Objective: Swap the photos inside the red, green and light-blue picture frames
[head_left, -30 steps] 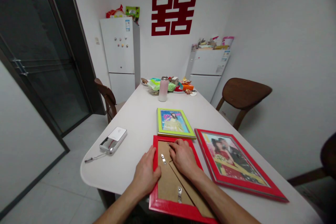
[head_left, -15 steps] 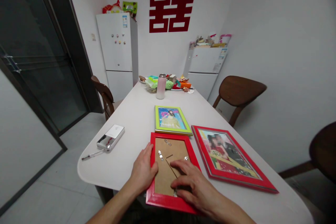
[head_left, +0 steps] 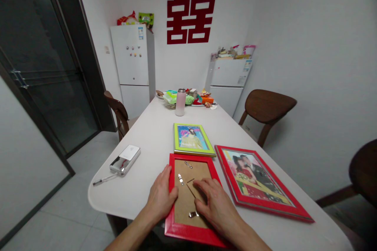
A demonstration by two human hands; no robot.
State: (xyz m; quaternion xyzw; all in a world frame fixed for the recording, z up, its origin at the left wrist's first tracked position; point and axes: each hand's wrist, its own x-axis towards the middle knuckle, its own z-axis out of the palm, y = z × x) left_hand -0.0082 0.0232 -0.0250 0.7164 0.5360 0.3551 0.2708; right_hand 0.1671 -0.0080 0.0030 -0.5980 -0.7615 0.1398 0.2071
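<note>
A red picture frame [head_left: 173,232] lies face down at the near edge of the white table [head_left: 141,188], its brown backing board [head_left: 184,204] up with small metal clips. My left hand [head_left: 160,196] rests on the frame's left rail, fingers together and laid flat. My right hand [head_left: 215,204] lies on the backing board, fingers stretched toward a metal clip [head_left: 193,214] near the lower edge. A green-framed photo [head_left: 191,139] lies just beyond. A larger red-framed photo [head_left: 259,180] lies face up to the right.
A silver power bank [head_left: 125,159] with a cable lies at the table's left. A pink bottle [head_left: 180,102] and snack packets stand at the far end. Brown chairs [head_left: 268,108] flank the table. Two white fridges [head_left: 134,62] stand at the back wall.
My right hand slid from the top of the backing board down to its lower part, near the bottom clip. My left hand stayed on the left rail.
</note>
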